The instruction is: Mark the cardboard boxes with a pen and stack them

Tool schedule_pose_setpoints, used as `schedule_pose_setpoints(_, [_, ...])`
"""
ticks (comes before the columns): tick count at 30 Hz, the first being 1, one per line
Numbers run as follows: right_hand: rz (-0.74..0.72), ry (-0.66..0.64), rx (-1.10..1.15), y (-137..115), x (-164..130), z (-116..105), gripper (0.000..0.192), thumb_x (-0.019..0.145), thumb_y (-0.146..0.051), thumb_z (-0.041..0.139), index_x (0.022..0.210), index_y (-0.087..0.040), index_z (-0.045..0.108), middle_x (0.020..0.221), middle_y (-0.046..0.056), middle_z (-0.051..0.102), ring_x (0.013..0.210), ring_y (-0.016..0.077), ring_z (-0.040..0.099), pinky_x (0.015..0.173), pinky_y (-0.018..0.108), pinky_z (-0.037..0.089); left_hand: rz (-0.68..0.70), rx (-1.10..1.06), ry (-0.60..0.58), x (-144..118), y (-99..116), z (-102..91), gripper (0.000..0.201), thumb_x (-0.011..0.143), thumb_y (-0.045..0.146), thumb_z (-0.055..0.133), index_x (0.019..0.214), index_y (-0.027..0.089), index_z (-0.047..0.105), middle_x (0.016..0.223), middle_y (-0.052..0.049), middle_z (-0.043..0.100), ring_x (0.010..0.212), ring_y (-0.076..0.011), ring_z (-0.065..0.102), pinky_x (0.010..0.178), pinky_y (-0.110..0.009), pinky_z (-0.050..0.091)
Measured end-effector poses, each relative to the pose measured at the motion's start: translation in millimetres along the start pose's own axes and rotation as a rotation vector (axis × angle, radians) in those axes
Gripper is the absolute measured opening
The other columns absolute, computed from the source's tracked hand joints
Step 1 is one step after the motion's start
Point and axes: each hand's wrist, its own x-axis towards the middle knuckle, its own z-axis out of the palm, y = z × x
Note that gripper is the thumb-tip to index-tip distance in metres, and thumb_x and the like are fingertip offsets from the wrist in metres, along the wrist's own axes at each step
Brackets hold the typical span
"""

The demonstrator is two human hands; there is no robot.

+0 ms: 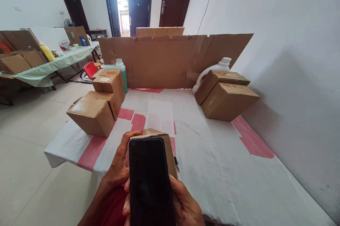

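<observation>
We stand at the near edge of the table [228, 169], which is covered in a white cloth with red patches. Both hands are low and close to the body.

The phone [151, 180] is upright, screen dark and facing us, held over the near edge. Right hand [186, 206]: fingers curled under and around the phone's lower right side, closed on it, seemingly carrying its weight. Left hand [120, 167]: thumb and fingers wrapped around the left side of a small cardboard box [170, 148] that sits directly behind the phone, touching it. The phone hides most of the box; we cannot tell whether the box rests on the cloth or is lifted. Held this way, phone and box stay stacked as one bundle, the screen readable from above.

Elsewhere on the table:
- Left edge: two brown boxes [92, 114] side by side, with another stack [110, 82] behind them and a green bottle [120, 68] just beyond.
- Far right corner: two sealed cartons [228, 98] against the wall, a white jug [212, 68] tucked behind them.
- Far edge: a cardboard screen [170, 61] stands upright across the full width, probably as a backdrop, since it blocks the view of the doorway [127, 3].

Stock sits along the sides, leaving the middle of the cloth bare in front of the hands.

To the left, well apart, a second table [53, 65] carries more boxes and small items.
</observation>
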Motion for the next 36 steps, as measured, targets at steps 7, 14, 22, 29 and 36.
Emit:
schedule_pose_setpoints(7, [0.102,-0.197,0.027,6.9,11.2,7.0,0.059,0.086,-0.069,0.059,0.102,-0.016,0.077,0.086,0.013,0.078,0.088,0.0318,0.075,0.087,0.048,0.057,0.054,-0.067,-0.033,0.8,-3.5,-0.8,0.06,0.083,0.037,0.071,0.141,0.035,0.053,0.139,-0.008,0.064,0.122,-0.0326,0.065,0.109,-0.054,0.051])
schedule_pose_setpoints(14, [0.059,-0.187,0.06,-18.0,-4.4,11.9,0.064,0.088,-0.071,0.055,0.107,-0.014,0.079,0.105,0.017,0.079,0.096,0.032,0.075,0.087,0.044,0.058,0.033,-0.049,-0.096,-0.6,-0.3,-7.9,0.062,0.089,0.044,0.068,0.145,0.026,0.046,0.148,-0.011,0.055,0.134,-0.0332,0.057,0.112,-0.047,0.046])
schedule_pose_setpoints(22, [-0.58,0.675,-0.601,-89.4,23.9,-93.2,0.066,0.084,-0.077,0.055,0.106,-0.017,0.073,0.101,0.011,0.078,0.092,0.0264,0.072,0.084,0.039,0.057,0.012,-0.01,-0.056,29.5,-15.0,-16.5,0.051,0.095,0.055,0.059,0.134,0.023,0.053,0.125,-0.008,0.065,0.115,-0.0291,0.062,0.099,-0.039,0.049])
schedule_pose_setpoints(29, [-0.562,1.098,-1.171,-106.4,53.6,-205.3,0.05,0.08,-0.071,0.042,0.06,-0.026,0.045,0.056,-0.002,0.048,0.062,0.0189,0.046,0.061,0.033,0.039,-0.096,-0.152,-0.045,66.8,-34.0,-18.2,0.053,0.094,0.062,0.058,0.128,0.022,0.059,0.129,-0.008,0.067,0.116,-0.0294,0.062,0.091,-0.034,0.049])
schedule_pose_setpoints(36, [-0.405,1.229,-1.507,-111.6,41.8,-230.9,0.032,0.083,-0.046,0.044,0.076,-0.021,0.063,0.077,0.014,0.065,0.078,0.0317,0.06,0.073,0.043,0.043,-0.182,-0.503,0.008,90.0,-61.0,-10.7,0.06,0.087,0.065,0.068,0.127,0.02,0.067,0.124,-0.01,0.075,0.129,-0.0335,0.062,0.107,-0.043,0.049])
